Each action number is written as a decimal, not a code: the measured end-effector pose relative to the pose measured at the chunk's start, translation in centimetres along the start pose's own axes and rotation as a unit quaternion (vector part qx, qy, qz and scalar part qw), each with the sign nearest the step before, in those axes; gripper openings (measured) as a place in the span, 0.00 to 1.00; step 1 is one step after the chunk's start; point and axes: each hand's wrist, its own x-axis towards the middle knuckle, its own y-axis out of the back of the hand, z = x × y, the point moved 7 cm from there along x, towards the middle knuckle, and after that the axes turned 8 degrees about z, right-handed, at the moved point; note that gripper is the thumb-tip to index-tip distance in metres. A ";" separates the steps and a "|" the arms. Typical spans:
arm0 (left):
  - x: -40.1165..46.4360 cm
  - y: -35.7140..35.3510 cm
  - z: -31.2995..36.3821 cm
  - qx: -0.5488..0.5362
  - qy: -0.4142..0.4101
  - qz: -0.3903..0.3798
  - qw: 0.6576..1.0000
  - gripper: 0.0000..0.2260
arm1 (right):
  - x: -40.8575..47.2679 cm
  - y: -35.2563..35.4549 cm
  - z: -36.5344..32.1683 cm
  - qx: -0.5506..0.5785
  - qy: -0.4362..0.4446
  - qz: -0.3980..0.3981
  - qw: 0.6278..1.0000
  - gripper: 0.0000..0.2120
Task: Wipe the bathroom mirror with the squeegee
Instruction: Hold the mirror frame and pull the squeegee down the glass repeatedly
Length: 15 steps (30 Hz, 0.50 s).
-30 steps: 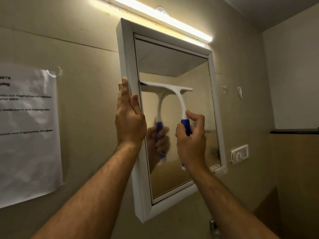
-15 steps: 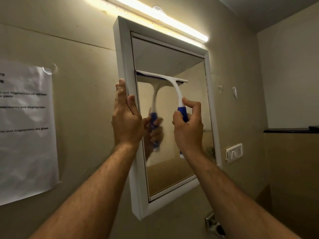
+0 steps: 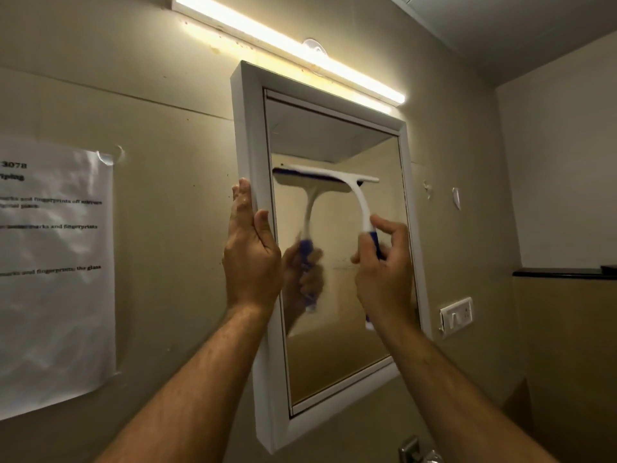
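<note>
A white-framed mirror point(image 3: 249, 135) hangs on the beige wall. My right hand point(image 3: 384, 279) grips the blue handle of a white squeegee point(image 3: 359, 198). Its blade lies flat against the glass in the upper half, and its reflection shows just to the left. My left hand point(image 3: 250, 248) rests on the mirror's left frame edge with straight fingers, the thumb on the front of the frame.
A lit tube light point(image 3: 287, 51) runs above the mirror. A printed paper sheet point(image 3: 53, 272) is taped to the wall at left. A white switch plate point(image 3: 456, 316) sits right of the mirror, a dark ledge point(image 3: 564, 273) further right, and a metal fitting point(image 3: 414, 451) below.
The squeegee blade has travelled up the glass with my right hand. My left hand stays on the frame's left edge. The camera view has shifted slightly.
</note>
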 end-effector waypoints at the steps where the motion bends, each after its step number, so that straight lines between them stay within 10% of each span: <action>1: -0.1 0.0 0.0 -0.001 -0.003 -0.002 1.000 0.22 | 0.9 -0.7 -0.5 0.000 -0.002 0.000 1.000 0.11; 15: -0.3 0.0 -0.4 0.005 0.005 0.008 1.000 0.22 | -4.1 1.5 3.0 0.052 -0.041 -0.006 0.998 0.15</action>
